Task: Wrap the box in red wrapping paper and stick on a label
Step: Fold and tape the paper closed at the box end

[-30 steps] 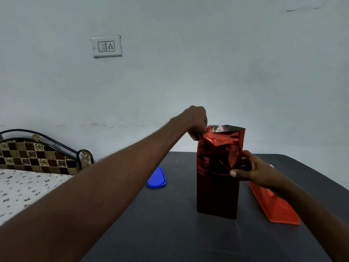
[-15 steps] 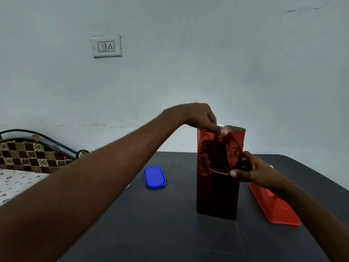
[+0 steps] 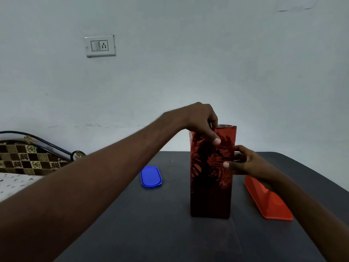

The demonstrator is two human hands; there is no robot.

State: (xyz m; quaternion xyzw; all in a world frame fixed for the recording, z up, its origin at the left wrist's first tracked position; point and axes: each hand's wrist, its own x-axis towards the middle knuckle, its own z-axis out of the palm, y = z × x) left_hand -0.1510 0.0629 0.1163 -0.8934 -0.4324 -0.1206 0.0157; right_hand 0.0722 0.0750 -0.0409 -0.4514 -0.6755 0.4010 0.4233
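Observation:
A tall box wrapped in shiny red wrapping paper (image 3: 210,178) stands upright on the dark table (image 3: 151,224). The paper rises past the box top as an open sleeve with a silvery inside. My left hand (image 3: 203,123) reaches over the top left corner and grips the paper there, thumb pressed on the near face and fingers behind the rim. My right hand (image 3: 243,163) holds the box's right side at mid-height, thumb on the near face and fingers round the edge. No label is in view.
A blue oval lid (image 3: 151,176) lies on the table left of the box. An orange-red container (image 3: 268,201) lies to the right, partly behind my right forearm. A bed with a patterned headboard (image 3: 28,159) stands at the left, against the white wall.
My left hand moved from pinching the top edge to lying over the corner, thumb pushing the paper flat against the near face. The right hand kept its hold.

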